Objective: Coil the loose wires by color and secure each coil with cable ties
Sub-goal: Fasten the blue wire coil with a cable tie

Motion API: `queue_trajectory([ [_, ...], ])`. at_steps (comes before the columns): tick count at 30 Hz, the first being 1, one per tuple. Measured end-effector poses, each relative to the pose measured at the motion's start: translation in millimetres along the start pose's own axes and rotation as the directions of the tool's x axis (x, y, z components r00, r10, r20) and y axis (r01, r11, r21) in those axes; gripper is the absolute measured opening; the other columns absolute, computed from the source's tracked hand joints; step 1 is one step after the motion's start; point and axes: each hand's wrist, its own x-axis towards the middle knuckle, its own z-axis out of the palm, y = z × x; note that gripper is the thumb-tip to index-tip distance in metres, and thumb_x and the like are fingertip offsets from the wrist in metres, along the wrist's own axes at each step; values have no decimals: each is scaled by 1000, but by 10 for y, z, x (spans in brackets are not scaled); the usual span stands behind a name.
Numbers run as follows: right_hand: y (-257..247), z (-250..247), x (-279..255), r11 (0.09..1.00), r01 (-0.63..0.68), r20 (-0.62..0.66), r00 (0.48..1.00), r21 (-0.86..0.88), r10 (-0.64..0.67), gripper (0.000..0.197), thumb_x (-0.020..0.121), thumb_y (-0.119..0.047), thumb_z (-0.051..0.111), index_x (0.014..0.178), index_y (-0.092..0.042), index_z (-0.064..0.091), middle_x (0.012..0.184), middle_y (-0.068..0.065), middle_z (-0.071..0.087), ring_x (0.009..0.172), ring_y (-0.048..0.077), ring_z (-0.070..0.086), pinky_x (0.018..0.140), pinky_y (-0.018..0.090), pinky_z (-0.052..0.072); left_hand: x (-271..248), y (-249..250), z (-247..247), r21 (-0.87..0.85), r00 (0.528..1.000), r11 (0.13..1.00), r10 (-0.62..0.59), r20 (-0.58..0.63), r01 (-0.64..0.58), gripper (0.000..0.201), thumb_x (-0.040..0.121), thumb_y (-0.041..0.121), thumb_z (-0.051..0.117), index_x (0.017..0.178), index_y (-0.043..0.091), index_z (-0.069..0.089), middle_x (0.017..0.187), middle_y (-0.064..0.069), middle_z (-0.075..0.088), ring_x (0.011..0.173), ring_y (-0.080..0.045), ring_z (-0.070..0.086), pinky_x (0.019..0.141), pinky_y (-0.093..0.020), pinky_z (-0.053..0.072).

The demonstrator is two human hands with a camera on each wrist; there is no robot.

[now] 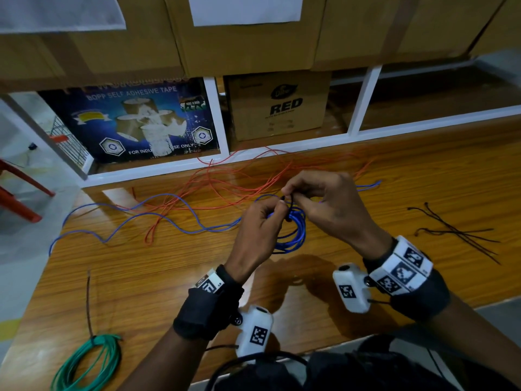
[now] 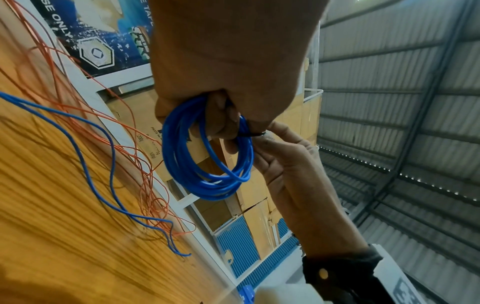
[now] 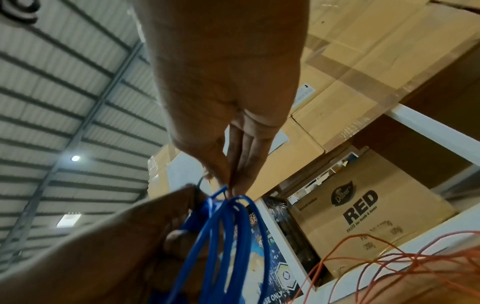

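My left hand (image 1: pixel 260 221) grips a blue wire coil (image 1: pixel 293 232) above the wooden table (image 1: pixel 141 277). A black cable tie (image 1: pixel 289 204) loops round the top of the coil, and my right hand (image 1: pixel 315 193) pinches it. In the left wrist view the blue coil (image 2: pixel 207 156) hangs from my curled fingers and the tie (image 2: pixel 255 134) sits at the right hand's fingertips. In the right wrist view the coil (image 3: pixel 228 236) hangs just below the pinching fingers (image 3: pixel 233 181). Loose blue wire (image 1: pixel 127 218) and tangled orange wires (image 1: pixel 239 179) lie behind. A tied green coil (image 1: pixel 87 362) lies front left.
Spare black cable ties (image 1: pixel 456 232) lie on the table to the right. One more thin tie (image 1: pixel 88 303) sticks up from the green coil. A white shelf frame (image 1: pixel 220 119) with cardboard boxes (image 1: pixel 279 105) closes off the back. A red chair (image 1: pixel 17 190) stands at the left.
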Motion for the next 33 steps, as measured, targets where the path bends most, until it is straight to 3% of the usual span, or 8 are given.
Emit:
queue_trajectory([
  [2, 17, 48, -42, 999, 33, -46, 998, -36, -35, 19, 84, 10, 69, 91, -7, 74, 88, 1, 75, 85, 8, 72, 74, 34, 60, -1, -9, -7, 16, 1000, 1000, 23, 5, -23, 47, 99, 40, 43, 71, 5, 55, 61, -3, 41, 57, -13, 36, 56, -37, 29],
  [5, 38, 104, -83, 996, 46, -77, 996, -77, -51, 20, 83, 11, 67, 90, -7, 73, 88, 3, 73, 84, 14, 71, 73, 36, 59, 1, -36, 4, 41, 999, 998, 44, 10, -45, 43, 98, 40, 43, 68, 12, 53, 59, 7, 41, 56, -10, 37, 57, -35, 29],
  [13, 32, 145, -152, 976, -136, -85, 985, 172, 152, 21, 86, 14, 63, 91, -5, 69, 88, 5, 74, 86, 13, 76, 77, 38, 64, -2, -109, -38, 105, 998, 993, 53, 20, -54, 36, 102, 29, 47, 74, 11, 61, 59, 10, 45, 57, -6, 36, 57, -31, 28],
  [18, -25, 186, -214, 999, 45, -223, 974, -6, -45, 22, 82, 13, 68, 89, -7, 73, 89, 3, 71, 88, 13, 72, 77, 28, 60, -4, -62, -37, 82, 998, 995, 62, 30, -64, 37, 103, 32, 46, 80, 10, 64, 63, 9, 49, 60, -12, 40, 57, -35, 33],
  [22, 32, 246, -265, 985, 111, -246, 959, -133, -142, 21, 80, 14, 70, 88, -5, 76, 90, 6, 73, 87, 16, 70, 77, 27, 56, 1, -77, -23, 89, 996, 993, 72, 50, -77, 46, 104, 45, 44, 90, 10, 70, 78, -9, 66, 72, -31, 59, 64, -51, 47],
  [26, 58, 233, -263, 997, 49, -168, 984, -64, -59, 21, 85, 8, 73, 97, -9, 80, 95, 3, 76, 90, 7, 71, 78, 26, 60, -24, -110, -41, 68, 997, 995, 67, 43, -70, 40, 103, 33, 45, 82, 7, 66, 64, 8, 53, 59, -10, 43, 57, -33, 35],
  [29, 51, 183, -258, 996, 70, -98, 992, -48, -75, 24, 87, 2, 75, 107, -10, 79, 103, 0, 76, 97, 4, 71, 83, 20, 59, -30, -121, -78, 36, 998, 998, 52, 45, -54, 32, 104, 22, 46, 82, 11, 67, 64, 16, 54, 60, -2, 45, 59, -22, 34],
  [33, 116, 185, -254, 977, 184, -128, 972, -110, -198, 18, 86, 5, 77, 103, -2, 78, 105, 7, 77, 100, 12, 73, 85, 26, 59, -16, -89, -89, 39, 996, 997, 68, 63, -71, 35, 103, 27, 45, 83, 9, 66, 66, 11, 54, 61, -5, 45, 60, -27, 35],
])
